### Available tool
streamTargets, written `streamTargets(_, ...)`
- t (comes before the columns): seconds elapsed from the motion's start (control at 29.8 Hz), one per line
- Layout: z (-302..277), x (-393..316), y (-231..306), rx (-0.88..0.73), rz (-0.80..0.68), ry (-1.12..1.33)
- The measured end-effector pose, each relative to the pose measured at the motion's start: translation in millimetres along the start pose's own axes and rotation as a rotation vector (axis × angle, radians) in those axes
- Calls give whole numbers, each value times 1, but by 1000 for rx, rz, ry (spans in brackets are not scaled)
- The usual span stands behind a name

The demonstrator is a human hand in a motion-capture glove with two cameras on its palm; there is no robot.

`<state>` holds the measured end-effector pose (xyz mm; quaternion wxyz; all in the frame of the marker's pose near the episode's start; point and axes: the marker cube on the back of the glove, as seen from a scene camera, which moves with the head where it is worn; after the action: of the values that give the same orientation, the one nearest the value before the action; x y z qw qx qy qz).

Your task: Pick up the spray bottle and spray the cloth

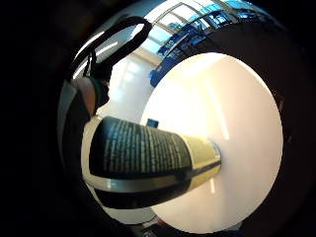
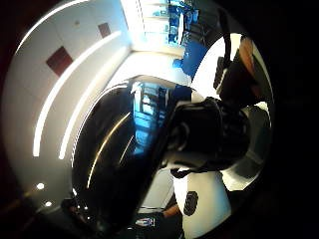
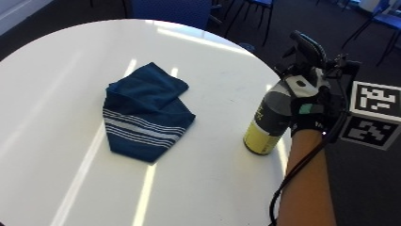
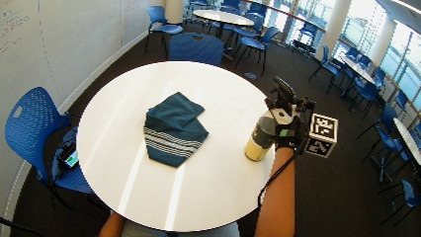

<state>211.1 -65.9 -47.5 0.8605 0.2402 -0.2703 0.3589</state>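
Observation:
A spray bottle (image 3: 268, 123) with a yellow base, dark label and black trigger head stands on the round white table (image 3: 206, 174) near its right edge. My gloved right hand (image 3: 313, 110) grips the bottle around its upper body, just under the head. The bottle (image 4: 259, 139) looks upright with its base on or just above the tabletop. Its printed label (image 1: 140, 150) runs across the little finger side palm view, and its dark body (image 2: 119, 159) fills the thumb side palm view. A dark blue cloth (image 3: 145, 113) with white stripes lies crumpled on the table, well left of the bottle.
Blue chairs (image 4: 194, 47) stand around the table, one at the far side and one (image 4: 33, 128) at the left. Another round table (image 4: 224, 17) and more chairs stand further back. Dark carpet lies beyond the table's right edge.

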Motion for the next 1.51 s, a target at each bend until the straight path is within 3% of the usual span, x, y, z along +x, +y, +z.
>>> streamTargets(0.27,4,-5,-4,-35,39,6)
streamTargets(1.51,18,-13,-3,116,-52,82)
